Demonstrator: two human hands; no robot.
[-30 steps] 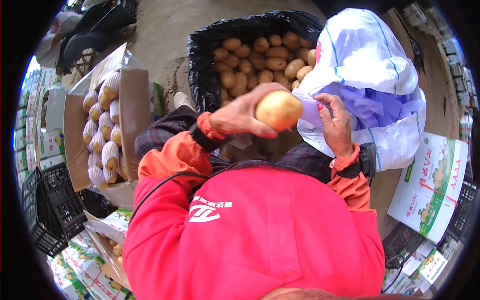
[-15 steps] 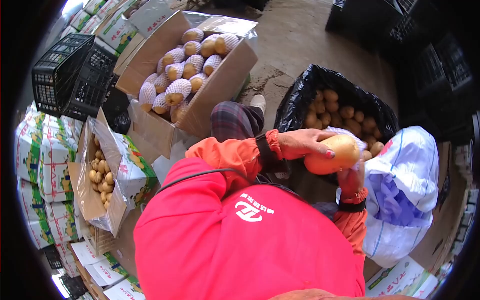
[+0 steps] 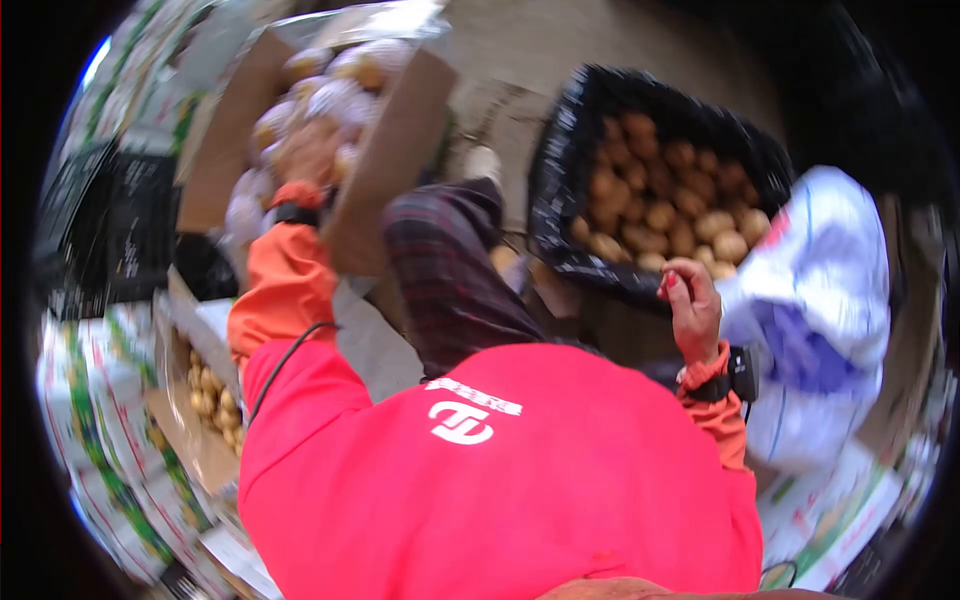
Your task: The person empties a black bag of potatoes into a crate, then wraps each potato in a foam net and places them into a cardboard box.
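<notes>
My left hand (image 3: 308, 152) reaches into the open cardboard box (image 3: 395, 165) at the upper left, over potatoes in white foam nets (image 3: 340, 100). Motion smears its fingers, and whatever it may hold cannot be made out. On the right, my right hand (image 3: 692, 308) is raised just below the front edge of a black-lined crate (image 3: 570, 255), its fingers curled in with nothing seen in them. Many bare potatoes (image 3: 660, 215) lie in that crate. A white sack (image 3: 835, 250) with purple material inside stands beside my right wrist.
A smaller open carton (image 3: 190, 430) of small potatoes is at the lower left. Black crates (image 3: 140, 220) and stacked printed cartons (image 3: 95, 385) line the left side. My plaid-covered leg (image 3: 445, 260) lies between the large box and the lined crate.
Both hands were together around a large potato. My left hand has swung to the left box, while my right hand stays on the right, higher up. The view has shifted, and the large potato is no longer distinguishable.
</notes>
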